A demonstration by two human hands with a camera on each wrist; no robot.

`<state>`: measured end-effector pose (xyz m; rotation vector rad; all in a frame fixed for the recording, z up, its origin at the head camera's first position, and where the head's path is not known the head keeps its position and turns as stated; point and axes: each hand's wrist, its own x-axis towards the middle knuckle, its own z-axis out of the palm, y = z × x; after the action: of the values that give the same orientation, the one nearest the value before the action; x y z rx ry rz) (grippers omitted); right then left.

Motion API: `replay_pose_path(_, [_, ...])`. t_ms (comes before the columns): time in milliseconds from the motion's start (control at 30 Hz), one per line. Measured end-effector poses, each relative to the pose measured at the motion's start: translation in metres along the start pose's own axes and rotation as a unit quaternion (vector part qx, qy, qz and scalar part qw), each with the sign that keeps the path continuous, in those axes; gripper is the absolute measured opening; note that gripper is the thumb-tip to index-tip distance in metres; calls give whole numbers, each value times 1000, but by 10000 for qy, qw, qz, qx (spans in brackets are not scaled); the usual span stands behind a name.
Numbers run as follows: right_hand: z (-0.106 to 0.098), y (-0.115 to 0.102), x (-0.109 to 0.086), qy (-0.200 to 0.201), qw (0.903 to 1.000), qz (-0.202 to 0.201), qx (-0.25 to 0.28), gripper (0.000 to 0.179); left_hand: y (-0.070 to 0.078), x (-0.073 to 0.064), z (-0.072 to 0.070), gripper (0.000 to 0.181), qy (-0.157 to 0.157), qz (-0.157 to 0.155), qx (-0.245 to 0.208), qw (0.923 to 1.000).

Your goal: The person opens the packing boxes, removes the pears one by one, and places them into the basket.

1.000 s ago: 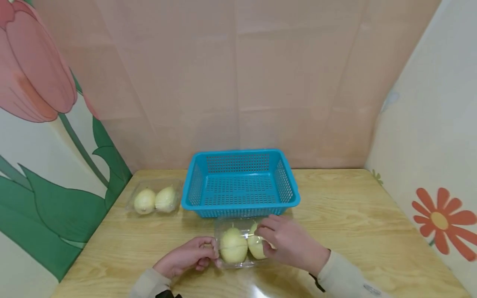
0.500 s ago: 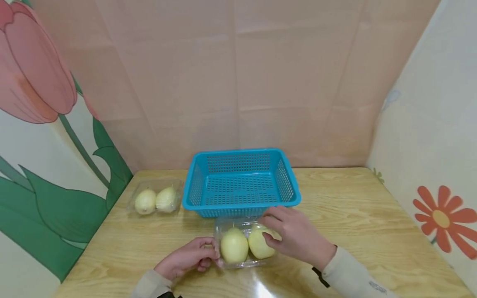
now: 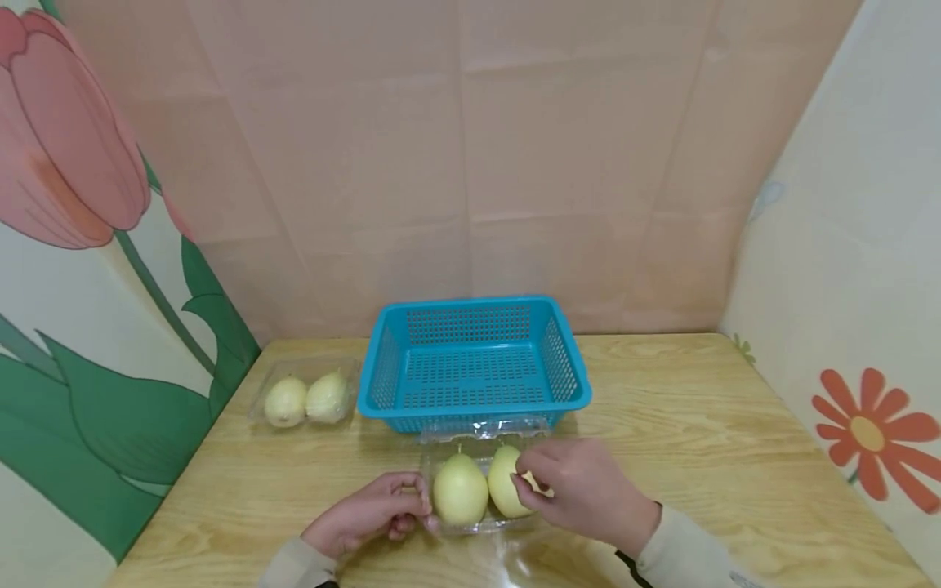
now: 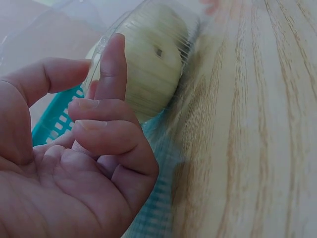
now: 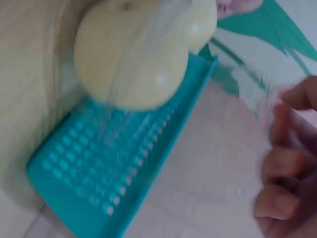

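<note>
My left hand point(image 3: 375, 510) pinches the left edge of a clear plastic clamshell box point(image 3: 485, 529) between thumb and index finger, its other fingers curled beneath. Two pale yellow-green pears sit side by side inside, a left pear point(image 3: 460, 490) and a right pear point(image 3: 503, 483). The clear lid point(image 3: 478, 426) stands raised at the box's far side, by the basket. My right hand point(image 3: 591, 494) is over the right pear, thumb and index tips close together. In the right wrist view its fingertips are right at the blurred lid edge; I cannot tell whether they grip it.
Directly behind the box stands a blue plastic basket point(image 3: 474, 407) with perforated walls and nothing in it. Left of the basket, another clear box point(image 3: 259, 402) holds two pears. The wooden table point(image 3: 676, 441) meets a cloth backdrop behind and painted panels at both sides.
The lid has swung up and away from over the pears toward the basket. My right hand has shifted from the box's far edge nearer to me. My left hand keeps its place.
</note>
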<state>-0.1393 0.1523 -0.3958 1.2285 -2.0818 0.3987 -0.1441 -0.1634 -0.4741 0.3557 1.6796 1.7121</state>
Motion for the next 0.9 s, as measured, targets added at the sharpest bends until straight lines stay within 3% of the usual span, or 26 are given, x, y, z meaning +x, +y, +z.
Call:
replay_pose_path(100, [8, -8, -5, -732, 9969, 196, -198, 18, 0, 0, 0, 4, -6, -15, -10, 10000])
replay_pose_path(200, [14, -14, -8, -1569, 9839, 737, -428, 26, -1, 0, 0, 5, -47, 15, 9, 10000])
replay_pose_path(300, [18, -17, -10, -2005, 9701, 1276, -495, 39, -2, -1, -1, 6, -127, 59, 45, 9999])
replay_pose_path(533, [21, -12, -13, -2189, 9565, 1902, -316, 54, 1, -3, -4, 5, -133, 13, 276, 9995])
replay_pose_path(900, [29, -1, -13, -2387, 9460, 2194, 70, 66, 10, 6, -13, 23, 683, -64, 653, 9955])
